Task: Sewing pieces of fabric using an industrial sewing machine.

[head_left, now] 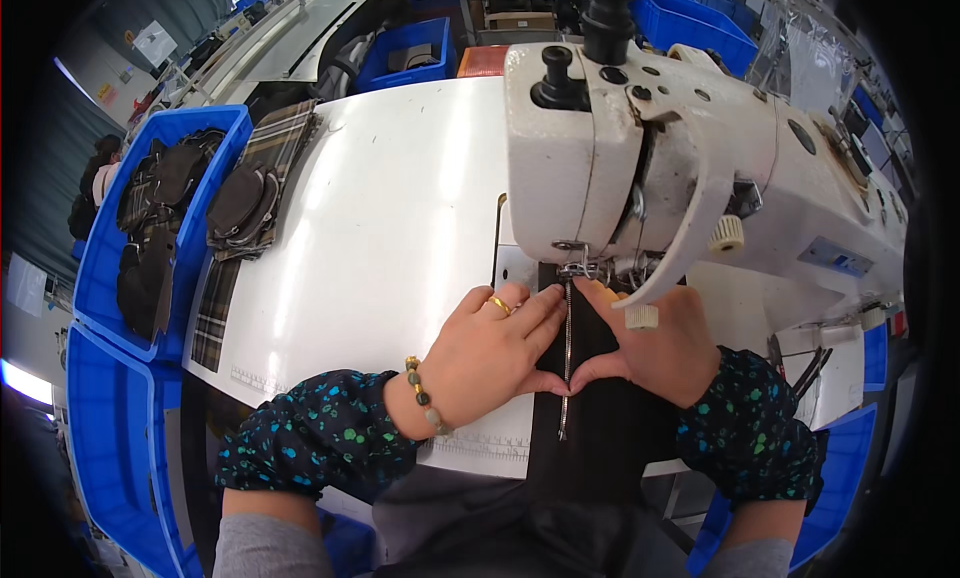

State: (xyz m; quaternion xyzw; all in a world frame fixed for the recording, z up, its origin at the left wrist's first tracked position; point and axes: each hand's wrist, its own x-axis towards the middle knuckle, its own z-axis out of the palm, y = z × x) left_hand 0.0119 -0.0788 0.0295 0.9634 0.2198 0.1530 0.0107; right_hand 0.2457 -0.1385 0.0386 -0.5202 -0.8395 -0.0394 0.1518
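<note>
My left hand (pixel 490 353) lies on the black fabric (pixel 610 448), fingers stretched toward the presser foot (pixel 575 270) of a white sewing machine (pixel 570 168). A long metal zipper (pixel 565 418) runs down the fabric from the foot. Right of it, my right hand (pixel 655 343) rests with its index finger beside the foot and its thumb near my left thumb at the zipper; part of it is behind the machine's curved white guard (pixel 700 208). Both hands press on the work without wrapping round anything.
The white table (pixel 370 198) extends left, holding folded plaid fabric with dark pieces (pixel 245 198). Blue bins, one filled with dark pieces (pixel 90 278), stand along the left edge; others (pixel 840 478) are at right and behind the table. A person (pixel 95 183) is in the far left background.
</note>
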